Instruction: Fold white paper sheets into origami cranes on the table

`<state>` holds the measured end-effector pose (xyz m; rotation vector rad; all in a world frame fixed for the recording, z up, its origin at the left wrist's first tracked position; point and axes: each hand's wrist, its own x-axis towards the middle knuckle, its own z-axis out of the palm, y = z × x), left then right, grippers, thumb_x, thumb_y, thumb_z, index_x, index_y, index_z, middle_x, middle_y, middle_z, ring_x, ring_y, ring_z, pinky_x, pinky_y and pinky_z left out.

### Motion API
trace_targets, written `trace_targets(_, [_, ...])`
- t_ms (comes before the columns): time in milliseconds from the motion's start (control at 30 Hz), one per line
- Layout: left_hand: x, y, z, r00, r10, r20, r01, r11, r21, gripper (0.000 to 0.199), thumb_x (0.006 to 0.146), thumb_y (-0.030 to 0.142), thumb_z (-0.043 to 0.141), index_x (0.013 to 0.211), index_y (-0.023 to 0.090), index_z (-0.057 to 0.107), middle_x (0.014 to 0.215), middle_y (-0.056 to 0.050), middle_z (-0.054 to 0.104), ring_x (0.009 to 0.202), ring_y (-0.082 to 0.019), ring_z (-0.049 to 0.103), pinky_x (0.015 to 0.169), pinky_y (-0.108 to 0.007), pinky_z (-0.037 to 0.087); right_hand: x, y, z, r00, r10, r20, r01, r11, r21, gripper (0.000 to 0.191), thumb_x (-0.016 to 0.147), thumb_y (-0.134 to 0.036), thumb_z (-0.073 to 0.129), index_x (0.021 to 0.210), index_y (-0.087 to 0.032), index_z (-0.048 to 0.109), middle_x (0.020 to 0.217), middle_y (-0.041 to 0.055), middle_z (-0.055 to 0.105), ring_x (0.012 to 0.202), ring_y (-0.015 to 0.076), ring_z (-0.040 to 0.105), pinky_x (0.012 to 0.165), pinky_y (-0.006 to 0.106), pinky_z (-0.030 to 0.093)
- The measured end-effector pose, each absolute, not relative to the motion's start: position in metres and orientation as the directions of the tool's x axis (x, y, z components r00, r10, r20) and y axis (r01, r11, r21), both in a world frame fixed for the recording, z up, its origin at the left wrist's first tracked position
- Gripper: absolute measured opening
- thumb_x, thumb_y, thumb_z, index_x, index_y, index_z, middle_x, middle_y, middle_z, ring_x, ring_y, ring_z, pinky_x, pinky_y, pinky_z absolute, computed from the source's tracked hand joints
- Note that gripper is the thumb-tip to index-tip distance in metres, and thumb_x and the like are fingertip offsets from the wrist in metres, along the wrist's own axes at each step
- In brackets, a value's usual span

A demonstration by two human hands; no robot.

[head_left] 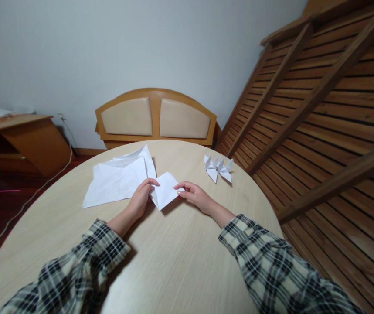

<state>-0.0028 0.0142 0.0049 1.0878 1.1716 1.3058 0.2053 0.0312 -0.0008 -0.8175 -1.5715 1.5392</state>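
A small white folded paper (165, 189), roughly diamond-shaped, is held between both hands just above the round table (161, 257). Its left corner is pinched by my left hand (141, 198), thumb and fingers closed on it. My right hand (195, 196) grips the right corner between thumb and fingertips. Left of the folded piece lies a stack of white paper sheets (118, 179) with uneven, slightly curled edges. Folded white paper cranes (218, 168) stand close together near the table's far right edge.
A wooden headboard (156, 115) with two beige panels stands behind the table. Slatted wood panels (324, 109) lean along the right side. At the left is a wooden desk (20, 139), with a white cable (39, 189) running across the dark floor.
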Motion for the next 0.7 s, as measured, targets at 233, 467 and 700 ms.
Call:
trace_targets(233, [-0.0031,0.0144,0.0078,-0.079,0.997,-0.024,-0.144,0.012,0.989,0.017,0.062,0.017,0.047,0.077,0.019,0.055,0.059,0.003,0.046,0.052,-0.013,0.040,0.047,-0.023,0.025,0.2018,0.0280,0.0018,-0.491,0.870,0.048,-0.105,-0.005,-0.994,0.029,0.070,-0.024,0.073,0.098,-0.020,0.064,0.087,0.0014,0.065,0.079,0.0128,0.060,0.079,0.031,0.047])
trace_targets(467, [-0.0014,0.0139,0.0104,-0.073,0.996,-0.048,-0.153,0.036,0.988,0.017,0.062,0.016,0.047,0.076,0.019,0.056,0.057,0.003,0.045,0.052,-0.013,0.041,0.048,-0.023,0.026,0.2014,0.0312,-0.0021,-0.464,0.885,0.041,-0.096,-0.004,-0.995,0.027,0.071,-0.026,0.073,0.096,-0.019,0.064,0.084,0.0015,0.065,0.077,0.0132,0.061,0.080,0.033,0.048])
trace_targets(700, [-0.0015,0.0129,0.0107,-0.054,0.997,-0.050,-0.143,0.042,0.989,0.017,0.063,0.016,0.048,0.077,0.018,0.058,0.055,0.003,0.046,0.050,-0.012,0.039,0.047,-0.023,0.026,0.2019,0.0339,-0.0042,-0.424,0.902,0.079,-0.056,0.062,-0.997,0.024,0.073,-0.032,0.071,0.092,-0.019,0.065,0.083,0.0018,0.066,0.077,0.0140,0.060,0.080,0.033,0.046])
